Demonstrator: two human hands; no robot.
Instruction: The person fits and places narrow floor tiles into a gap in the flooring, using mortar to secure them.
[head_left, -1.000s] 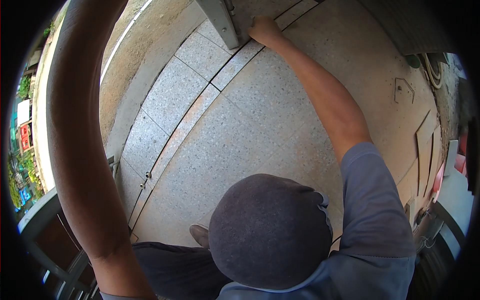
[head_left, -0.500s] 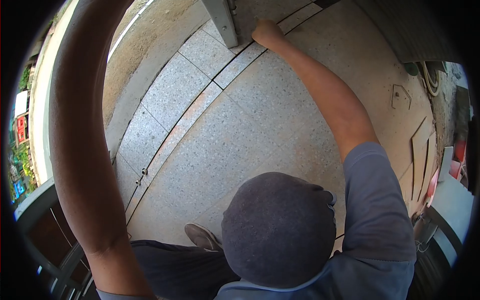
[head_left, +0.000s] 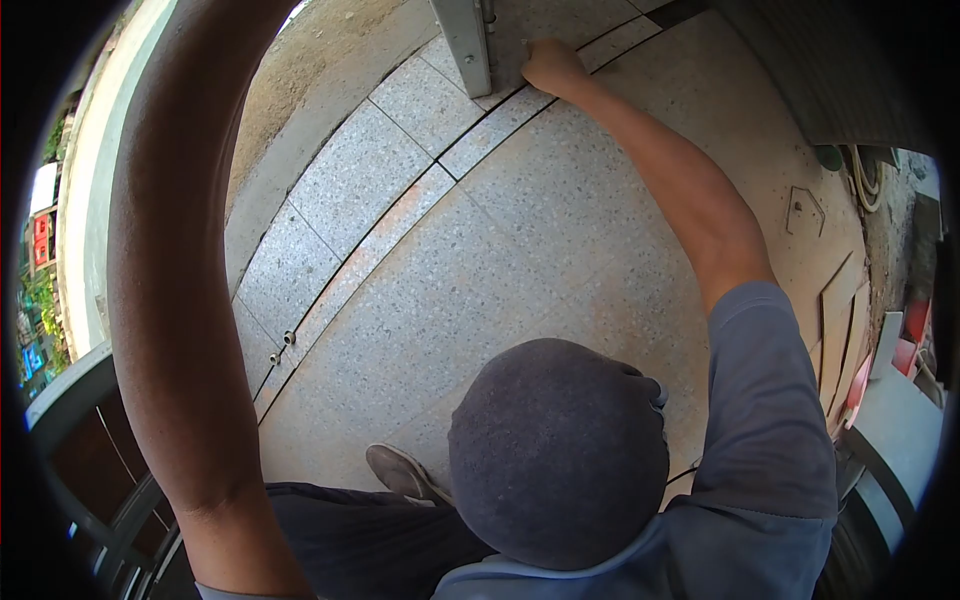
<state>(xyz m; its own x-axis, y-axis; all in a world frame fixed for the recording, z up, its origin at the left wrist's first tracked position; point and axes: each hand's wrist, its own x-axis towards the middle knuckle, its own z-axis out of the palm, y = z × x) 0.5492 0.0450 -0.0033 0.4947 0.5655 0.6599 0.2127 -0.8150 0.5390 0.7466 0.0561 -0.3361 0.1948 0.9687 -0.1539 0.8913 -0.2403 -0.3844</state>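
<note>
My right hand is closed near the top of the view, beside the foot of a grey metal post. Its fingers are pressed together on something I cannot make out, just above the tiled floor. My left arm is raised along the left side and runs out at the top edge, so the left hand is out of view. Two small round metal pieces sit at the dark groove between the floor tiles. A dark cap fills the lower middle.
A shoe rests on the floor left of the cap. Flat boards lie at the right, with a coiled hose beyond them. Dark metal bars stand at lower left. A strip of bare ground borders the tiles.
The floor and post appear slightly further right. My closed right hand also appears a little further right and remains beside the post foot. My left arm stays raised.
</note>
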